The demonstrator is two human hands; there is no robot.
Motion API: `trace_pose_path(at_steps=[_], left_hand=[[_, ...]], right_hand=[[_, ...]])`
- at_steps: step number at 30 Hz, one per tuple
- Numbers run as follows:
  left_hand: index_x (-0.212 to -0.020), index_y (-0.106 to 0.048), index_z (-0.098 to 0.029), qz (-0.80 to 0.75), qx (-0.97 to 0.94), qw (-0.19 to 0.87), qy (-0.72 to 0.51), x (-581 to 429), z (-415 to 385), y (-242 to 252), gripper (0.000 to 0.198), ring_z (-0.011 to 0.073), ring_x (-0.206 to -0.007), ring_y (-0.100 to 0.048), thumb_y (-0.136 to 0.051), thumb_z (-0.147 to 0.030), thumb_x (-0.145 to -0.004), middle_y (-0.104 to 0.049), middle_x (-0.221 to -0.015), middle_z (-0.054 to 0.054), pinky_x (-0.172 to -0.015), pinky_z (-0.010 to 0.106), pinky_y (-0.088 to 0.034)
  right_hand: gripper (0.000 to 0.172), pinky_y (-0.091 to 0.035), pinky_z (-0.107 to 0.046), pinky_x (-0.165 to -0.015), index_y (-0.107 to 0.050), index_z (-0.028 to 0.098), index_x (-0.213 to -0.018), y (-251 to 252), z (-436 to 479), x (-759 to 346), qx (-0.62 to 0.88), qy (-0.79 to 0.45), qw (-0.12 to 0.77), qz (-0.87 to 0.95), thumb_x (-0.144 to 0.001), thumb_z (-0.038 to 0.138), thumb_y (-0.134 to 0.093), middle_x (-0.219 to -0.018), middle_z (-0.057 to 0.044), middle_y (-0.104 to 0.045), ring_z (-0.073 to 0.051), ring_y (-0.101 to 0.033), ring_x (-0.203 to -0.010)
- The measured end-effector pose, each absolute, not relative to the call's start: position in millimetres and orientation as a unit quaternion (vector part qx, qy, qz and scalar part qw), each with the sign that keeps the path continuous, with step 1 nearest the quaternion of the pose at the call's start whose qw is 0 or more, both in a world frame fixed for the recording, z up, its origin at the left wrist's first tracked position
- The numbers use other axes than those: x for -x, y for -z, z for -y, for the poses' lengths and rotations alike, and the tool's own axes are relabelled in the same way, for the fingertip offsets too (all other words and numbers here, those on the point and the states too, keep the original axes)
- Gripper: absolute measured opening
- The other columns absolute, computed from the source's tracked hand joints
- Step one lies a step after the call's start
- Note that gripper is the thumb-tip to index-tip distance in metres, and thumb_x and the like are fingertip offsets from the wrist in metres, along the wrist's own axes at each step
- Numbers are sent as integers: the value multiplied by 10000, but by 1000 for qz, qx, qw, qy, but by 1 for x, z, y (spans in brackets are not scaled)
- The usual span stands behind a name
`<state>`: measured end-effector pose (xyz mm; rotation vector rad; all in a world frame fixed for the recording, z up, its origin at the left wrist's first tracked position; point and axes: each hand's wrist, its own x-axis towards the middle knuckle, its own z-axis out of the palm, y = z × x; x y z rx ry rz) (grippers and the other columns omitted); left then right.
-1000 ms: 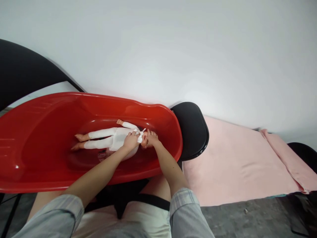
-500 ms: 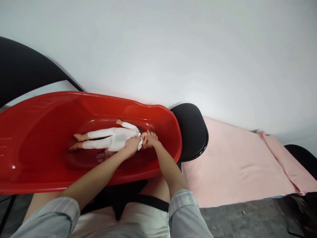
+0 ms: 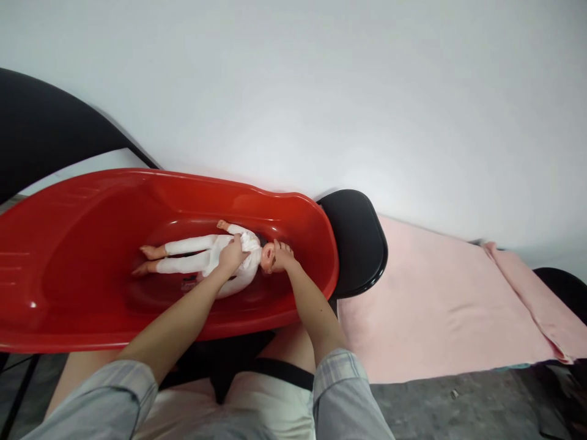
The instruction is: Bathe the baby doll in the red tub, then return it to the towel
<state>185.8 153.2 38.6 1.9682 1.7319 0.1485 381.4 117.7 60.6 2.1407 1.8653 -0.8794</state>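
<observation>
A white wall (image 3: 321,91) is seen behind the red tub (image 3: 68,287), filling the upper part of the view. The tub itself is long and glossy, and it is set crosswise in front of the person, its rounded end pointing to the right. To the right of the tub a pink towel (image 3: 440,299) is spread flat, with a folded edge at its far right end. Between the tub and the towel a black seat (image 3: 358,244) is seen, touching the tub's rounded end. Behind the tub's left part a dark chair back (image 3: 41,128) is visible. Below the tub, grey sleeves (image 3: 339,391) are seen at the bottom of the view.

A doll (image 3: 202,256) in white clothing is laid on its back on the floor of the tub, its head toward the tub's rounded end and its bare feet toward the left. The left hand (image 3: 232,256) is laid on the doll's chest, the fingers curled into the white clothing near the shoulder, pinching the cloth. The right hand (image 3: 280,256) is placed at the doll's head, inside the tub near its rounded end, the fingers closed about the head from the right side. Both forearms are stretched over the tub's near rim.
</observation>
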Motion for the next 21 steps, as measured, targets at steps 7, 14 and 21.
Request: trace_pose_path(at_steps=[7, 14, 21], left_hand=[[-1584, -633, -119, -576, -786, 213, -73, -190, -153, -17, 605, 389, -1331, -653, -661, -301, -1007, -695, -1471, 218, -1139, 435, -497], [-1673, -568, -172, -545, -813, 196, -58, -187, -155, 1, 674, 388, -1438, -539, -620, -230, -1003, -527, -1652, 208, -1206, 468, -450], [-1708, -509, -123, -485, -843, 227, -54, -194, -158, 13, 750, 311, -1361, -602, -611, -153, -965, -582, -1533, 216, -1208, 369, -454]], right_hand=[[1446, -207, -486, -1388, -60, 94, -1825, -59, -119, -382, -717, 295, 92, -625, -729, 375, -961, -1852, -233, -158, -389, -164, -1725], [1431, -209, -497, -1391, -52, 75, -1823, -66, -117, -379, -714, 294, 99, -627, -749, 369, -950, -1855, -231, -146, -395, -164, -1724], [1389, -186, -484, -1401, -62, 97, -1828, -67, -116, -379, -709, 290, 107, -633, -776, 361, -929, -1863, -217, -129, -380, -155, -1730]])
